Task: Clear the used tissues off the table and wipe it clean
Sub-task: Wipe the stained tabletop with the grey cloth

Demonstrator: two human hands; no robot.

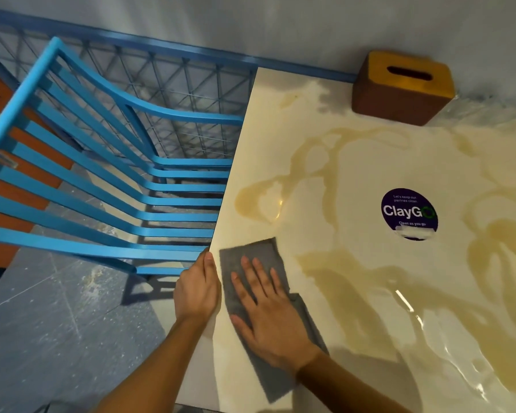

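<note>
The person leans over the near left corner of the table (364,174), and both hands are set up for wiping. The right hand (268,311) lies flat on a grey cloth (248,254) with its fingers straight and spread, gripping nothing. I take it that the open palm is there to press as much of the cloth as possible against the top. The cloth lies just inside the table's left edge, partly under that hand, with its far end poking out beyond the fingertips. The left hand (195,290) holds the table's edge right beside the cloth. The thumb lies along the top and the other fingers are tucked out of sight below, probably to steady the table and the body against the push. Thin brownish liquid (241,201) loops and streaks across most of the surface, from just past the cloth to the far side and around a round purple sticker (409,214). It seems most of the wiping lies ahead. I see no used tissues on the part of the table in view, so that half of the job looks done. A brown tissue box (402,87) sits in the far corner against the wall (sensibly clear of the wet). A blue slatted chair (167,113) stands close against the left edge. A careless sweep that way could send liquid over the side onto its seat.
</note>
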